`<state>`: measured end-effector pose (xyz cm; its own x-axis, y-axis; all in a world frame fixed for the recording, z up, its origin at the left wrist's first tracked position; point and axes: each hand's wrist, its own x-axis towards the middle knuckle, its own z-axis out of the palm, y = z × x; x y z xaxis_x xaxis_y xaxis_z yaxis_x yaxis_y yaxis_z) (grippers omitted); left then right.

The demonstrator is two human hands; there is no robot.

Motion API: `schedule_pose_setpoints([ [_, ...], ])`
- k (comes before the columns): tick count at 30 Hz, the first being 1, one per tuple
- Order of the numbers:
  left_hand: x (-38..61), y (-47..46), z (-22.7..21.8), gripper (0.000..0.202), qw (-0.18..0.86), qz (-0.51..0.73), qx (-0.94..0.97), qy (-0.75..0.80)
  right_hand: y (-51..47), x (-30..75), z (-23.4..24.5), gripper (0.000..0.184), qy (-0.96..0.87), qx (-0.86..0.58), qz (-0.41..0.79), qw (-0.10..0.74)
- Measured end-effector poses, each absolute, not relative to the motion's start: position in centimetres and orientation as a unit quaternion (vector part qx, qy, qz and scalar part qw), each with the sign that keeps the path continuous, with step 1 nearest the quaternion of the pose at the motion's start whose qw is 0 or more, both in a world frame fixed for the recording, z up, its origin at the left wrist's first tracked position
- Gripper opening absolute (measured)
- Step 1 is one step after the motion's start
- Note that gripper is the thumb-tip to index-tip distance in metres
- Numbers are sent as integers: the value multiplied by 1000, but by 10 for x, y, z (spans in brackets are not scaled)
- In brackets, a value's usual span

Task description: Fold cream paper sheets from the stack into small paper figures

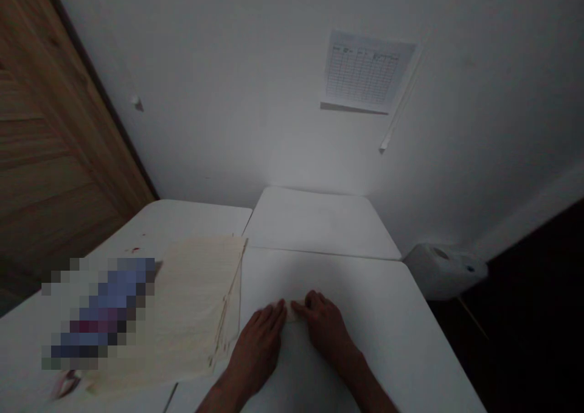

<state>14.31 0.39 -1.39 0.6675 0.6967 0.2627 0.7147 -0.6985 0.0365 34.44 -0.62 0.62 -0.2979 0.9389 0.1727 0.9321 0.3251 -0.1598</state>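
A small cream-coloured piece of sheet [293, 313], paper or cloth, I cannot tell which, lies flat on the white table [365, 303] between my hands. My left hand [260, 340] lies palm down with its fingers stretched out, the fingertips at the piece's left edge. At the right edge is my right hand [326, 322]; one digit points left onto the piece and the other fingers are curled. Left of my hands rests a stack of larger cream sheets [196, 285], its right edges uneven. The undersides of both hands are hidden.
A pixelated blue item [107, 303] lies over the stack's left side, with a small reddish-white object [67, 384] below it. A printed chart [365, 69] hangs on the wall. Right of the table stands a white plastic container [440, 270]. A wooden door [55, 109] is at left.
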Motion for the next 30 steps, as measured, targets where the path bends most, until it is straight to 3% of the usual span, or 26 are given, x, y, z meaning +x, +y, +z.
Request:
schedule_pose_setpoints([
  [17, 132, -3, -10, 42, 70, -155, -898, -406, -33, 369, 12, 50, -745, -659, -20, 100],
  [23, 133, 2, -14, 38, 33, -193, -890, -412, -36, 373, 4, 42, -723, -674, -22, 152],
  [30, 141, 21, -14, 29, -1, -231, -876, -423, -35, 385, -14, 34, -665, -695, 5, 276],
])
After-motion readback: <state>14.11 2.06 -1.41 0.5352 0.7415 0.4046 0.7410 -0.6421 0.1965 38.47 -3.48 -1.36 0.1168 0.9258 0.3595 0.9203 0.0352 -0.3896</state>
